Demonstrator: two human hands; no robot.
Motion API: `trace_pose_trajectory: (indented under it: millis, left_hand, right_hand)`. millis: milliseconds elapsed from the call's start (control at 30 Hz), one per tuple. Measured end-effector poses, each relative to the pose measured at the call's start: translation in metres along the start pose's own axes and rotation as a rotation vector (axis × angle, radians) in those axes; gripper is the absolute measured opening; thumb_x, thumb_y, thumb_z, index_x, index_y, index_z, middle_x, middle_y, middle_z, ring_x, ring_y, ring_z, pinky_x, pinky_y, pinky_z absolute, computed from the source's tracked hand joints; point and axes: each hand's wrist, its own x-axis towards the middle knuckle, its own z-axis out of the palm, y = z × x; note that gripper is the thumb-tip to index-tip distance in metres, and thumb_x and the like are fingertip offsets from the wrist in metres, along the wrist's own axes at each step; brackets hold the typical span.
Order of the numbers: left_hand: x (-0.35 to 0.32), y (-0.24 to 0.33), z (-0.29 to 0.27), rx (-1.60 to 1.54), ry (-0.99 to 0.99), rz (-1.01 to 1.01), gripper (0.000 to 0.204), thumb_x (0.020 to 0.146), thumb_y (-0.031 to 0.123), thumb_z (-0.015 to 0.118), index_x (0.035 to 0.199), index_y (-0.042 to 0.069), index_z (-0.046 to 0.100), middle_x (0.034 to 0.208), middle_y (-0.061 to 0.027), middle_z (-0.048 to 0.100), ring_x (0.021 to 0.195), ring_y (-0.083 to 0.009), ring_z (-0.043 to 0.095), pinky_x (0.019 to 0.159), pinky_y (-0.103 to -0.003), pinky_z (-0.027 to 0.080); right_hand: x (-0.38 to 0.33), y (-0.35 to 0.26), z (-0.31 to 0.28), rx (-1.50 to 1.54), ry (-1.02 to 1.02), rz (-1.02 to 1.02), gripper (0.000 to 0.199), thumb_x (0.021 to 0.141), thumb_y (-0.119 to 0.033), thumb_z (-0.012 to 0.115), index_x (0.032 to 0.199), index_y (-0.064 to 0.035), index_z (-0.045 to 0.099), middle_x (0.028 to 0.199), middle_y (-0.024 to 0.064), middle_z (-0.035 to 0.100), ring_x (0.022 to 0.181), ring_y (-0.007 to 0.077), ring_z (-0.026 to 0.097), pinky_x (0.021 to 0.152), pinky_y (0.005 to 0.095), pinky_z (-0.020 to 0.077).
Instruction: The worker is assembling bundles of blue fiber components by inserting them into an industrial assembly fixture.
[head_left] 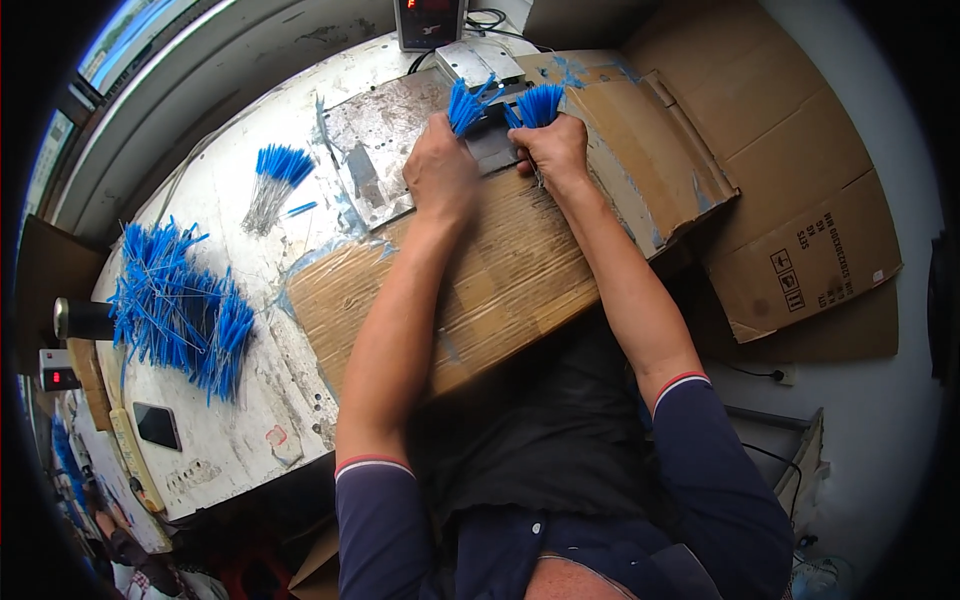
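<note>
My left hand [440,175] is closed around a bundle of thin wires with blue plastic ends [466,106], and its edge is a little blurred. Just to its right, my right hand [556,150] grips a second bundle of blue-tipped wires [540,104], whose bare wire ends show below the fingers. Both bundles have their blue ends pointing away from me. Beyond the hands sits a small metal device [480,62] with a dark block on its near side. Under my forearms lies a worn cardboard sheet [510,270].
A large tangled heap of blue-tipped wires [180,305] covers the table's left side, with a smaller neat bunch [276,185] farther back. A phone [157,426] lies near the left edge. A red-lit display box [430,22] stands at the back; cardboard [770,130] rises at right.
</note>
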Motion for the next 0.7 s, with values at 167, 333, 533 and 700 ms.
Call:
trace_pose_trajectory:
  millis: [167,333,533,700]
  left_hand:
    - [0.001,-0.002,0.002,0.023,0.056,0.049,0.013,0.087,0.006,0.062,0.099,0.004,0.058,0.086,-0.0192,0.067,0.085,-0.0398,0.065,0.075,-0.051,0.049]
    - [0.002,-0.001,0.002,0.037,0.137,0.158,0.011,0.086,0.004,0.060,0.097,0.003,0.058,0.089,-0.0174,0.066,0.088,-0.0365,0.063,0.081,-0.047,0.046]
    - [-0.001,0.003,-0.001,0.026,-0.001,0.152,0.012,0.087,0.007,0.063,0.097,0.004,0.058,0.085,-0.0192,0.066,0.086,-0.0388,0.064,0.076,-0.050,0.048]
    - [-0.002,0.003,-0.001,0.060,-0.077,0.115,0.011,0.087,0.008,0.062,0.096,0.005,0.057,0.084,-0.0196,0.066,0.083,-0.0401,0.066,0.074,-0.051,0.050]
  right_hand:
    - [-0.004,-0.001,0.003,0.032,0.024,0.002,0.020,0.074,-0.004,0.081,0.072,0.0057,0.064,0.061,0.0120,0.066,0.046,0.0186,0.064,0.038,0.0309,0.0527]
    - [-0.011,-0.008,0.001,0.110,0.007,0.023,0.016,0.076,-0.003,0.080,0.075,0.0022,0.064,0.064,0.0094,0.065,0.047,0.0166,0.062,0.039,0.0294,0.0524]
    - [-0.019,-0.011,-0.016,0.350,-0.089,0.133,0.010,0.076,0.001,0.073,0.075,-0.0007,0.063,0.065,0.0082,0.063,0.048,0.0170,0.062,0.041,0.0303,0.0535]
    - [-0.029,-0.008,-0.025,0.409,-0.131,0.149,0.010,0.073,0.004,0.069,0.072,-0.0012,0.060,0.064,0.0081,0.062,0.049,0.0171,0.062,0.042,0.0307,0.0547]
